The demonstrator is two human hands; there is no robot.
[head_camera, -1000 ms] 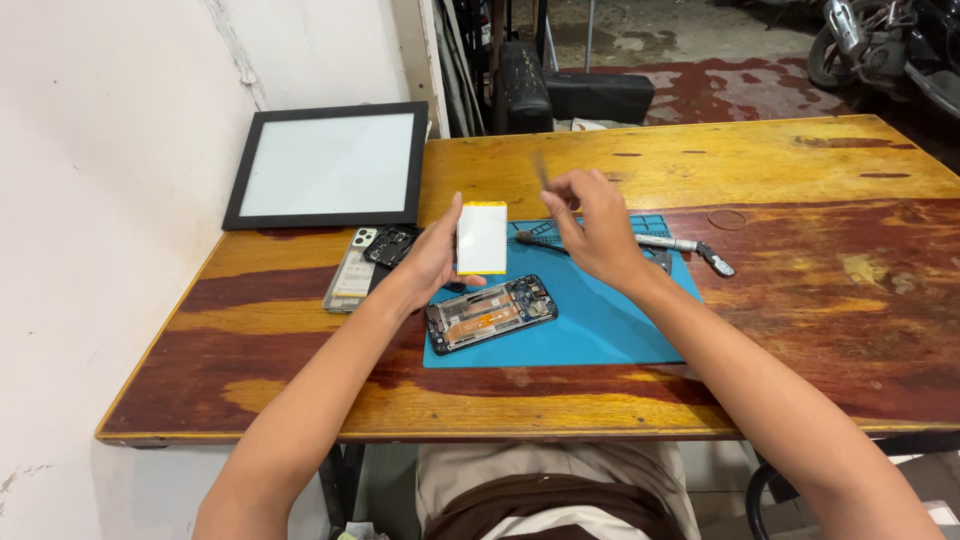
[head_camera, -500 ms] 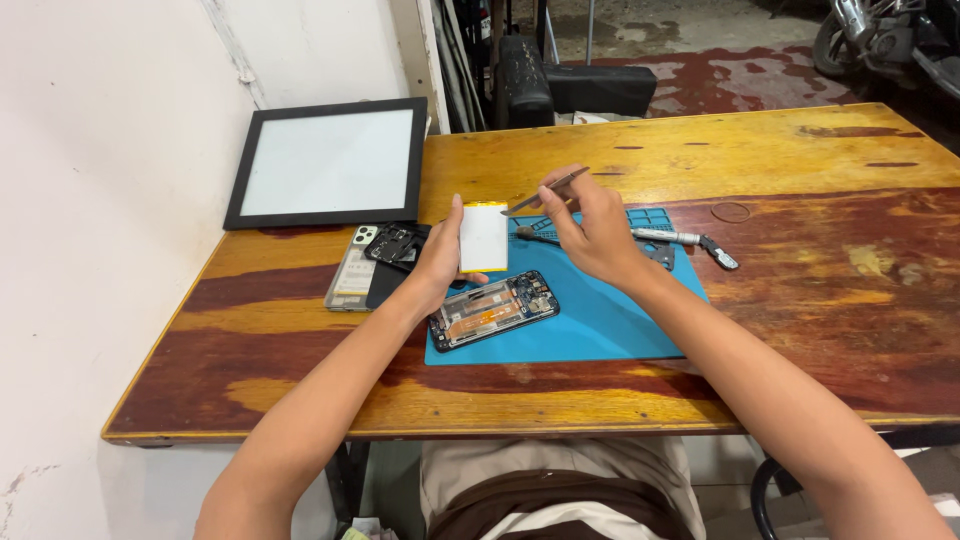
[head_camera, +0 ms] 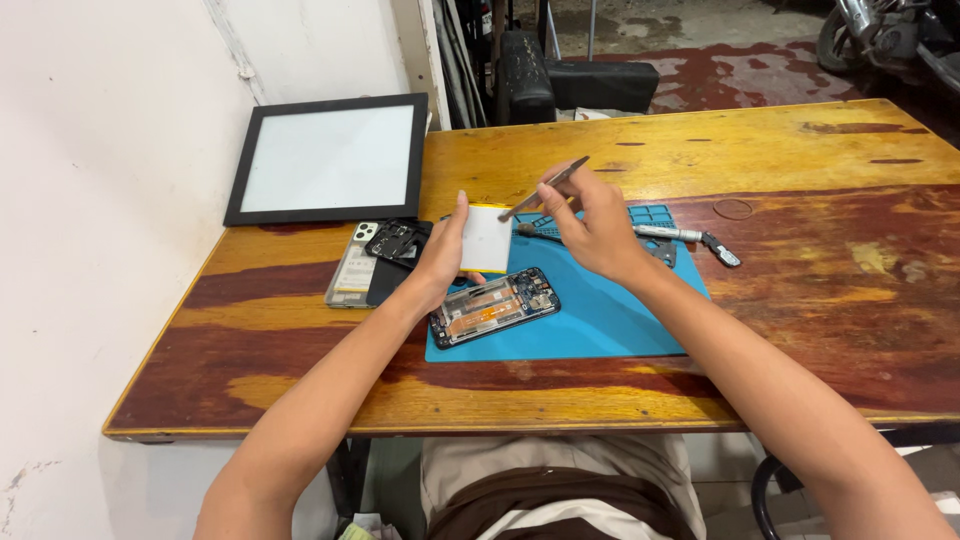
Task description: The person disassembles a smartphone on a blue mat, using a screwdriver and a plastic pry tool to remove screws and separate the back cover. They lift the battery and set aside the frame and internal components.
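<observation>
Since the earlier frames, the right hand has tipped its slim metal tweezers (head_camera: 545, 188) from nearly upright to a slant, their tip now down at the top edge of the white battery.

At the far left of the worn wooden table (head_camera: 800, 330), a black-framed rectangular panel with a pale face (head_camera: 328, 158) lies near the wall. Just below it, a light-coloured phone back with a camera cluster (head_camera: 352, 268) lies flat, and a black plastic inner cover (head_camera: 397, 240) rests partly on top of it.

Next comes the left hand (head_camera: 440, 260), fingers closed around the flat white rectangular battery (head_camera: 486, 240) and holding it upright by its left side, above the upper left corner of the blue rubber work mat (head_camera: 610, 310). Just below the battery, an opened smartphone frame with its circuit boards exposed (head_camera: 495, 305) lies at an angle on the mat.

Further right, the right hand (head_camera: 595, 225) pinches the tweezers between thumb and fingers, just beside the battery. Behind it, a silver-handled screwdriver with a dark tip (head_camera: 690, 240) lies across the mat's far right corner, apart from both hands.
</observation>
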